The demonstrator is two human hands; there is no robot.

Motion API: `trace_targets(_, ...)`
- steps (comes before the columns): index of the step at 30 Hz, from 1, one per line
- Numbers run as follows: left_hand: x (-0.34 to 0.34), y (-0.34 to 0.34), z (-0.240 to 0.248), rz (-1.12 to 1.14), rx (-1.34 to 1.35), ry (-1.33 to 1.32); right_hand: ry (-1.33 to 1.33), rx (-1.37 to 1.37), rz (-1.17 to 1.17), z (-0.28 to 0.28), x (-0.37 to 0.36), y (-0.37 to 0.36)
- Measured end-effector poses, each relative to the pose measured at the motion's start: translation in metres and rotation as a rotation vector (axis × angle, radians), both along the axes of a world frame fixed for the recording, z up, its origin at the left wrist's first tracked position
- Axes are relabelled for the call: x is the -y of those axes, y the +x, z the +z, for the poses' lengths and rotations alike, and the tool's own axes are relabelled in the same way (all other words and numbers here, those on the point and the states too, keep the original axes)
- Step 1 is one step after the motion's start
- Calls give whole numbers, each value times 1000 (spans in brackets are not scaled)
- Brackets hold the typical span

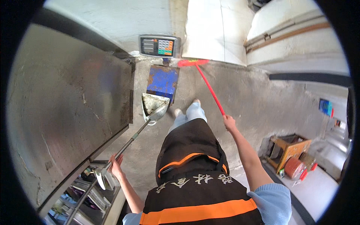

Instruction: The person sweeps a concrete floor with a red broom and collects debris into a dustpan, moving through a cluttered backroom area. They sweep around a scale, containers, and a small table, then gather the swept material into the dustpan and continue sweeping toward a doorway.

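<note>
My right hand [229,123] is closed around the top end of a broom [210,88] with a long red stick. The broom's red head [193,63] rests on the floor, close to the foot of the white panels at the far side. With my left hand [117,167] I grip the grey pole of a long-handled dustpan [157,112], near its upper end. The dirty whitish pan stands low in front of me, its opening facing away, by the near edge of a blue platform scale [162,80]. What lies inside the pan cannot be made out.
The scale's keypad display [159,45] stands at the platform's far end. A large metal-topped table [71,97] runs along the left, with a cluttered shelf [86,195] below. To the right are a wooden stool [288,148] and a red-lidded jar [295,168]. Grey concrete floor [243,90] stretches between.
</note>
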State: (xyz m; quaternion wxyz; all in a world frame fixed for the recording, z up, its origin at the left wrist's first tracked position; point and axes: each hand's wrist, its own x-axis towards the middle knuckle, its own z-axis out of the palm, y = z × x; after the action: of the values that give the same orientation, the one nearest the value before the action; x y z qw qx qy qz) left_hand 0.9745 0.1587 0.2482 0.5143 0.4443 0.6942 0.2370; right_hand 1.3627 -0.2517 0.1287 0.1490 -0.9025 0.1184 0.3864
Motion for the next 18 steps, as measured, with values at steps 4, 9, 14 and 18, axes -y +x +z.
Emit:
trace_targets(4,-13,23,23,-131,-126,-125,-137,25,84,-5,67,-54)
trace_targets(9,-10,80,44,-468,-62,-49,-519,-144,42,108,209,-128)
trace_targets(14,35,160,79,-635,-26,-37,-608,-201,-133,216,298,-180)
trace_targets(18,71,220,88,-616,-68,-124,-577,-87,-286,224,330,-153)
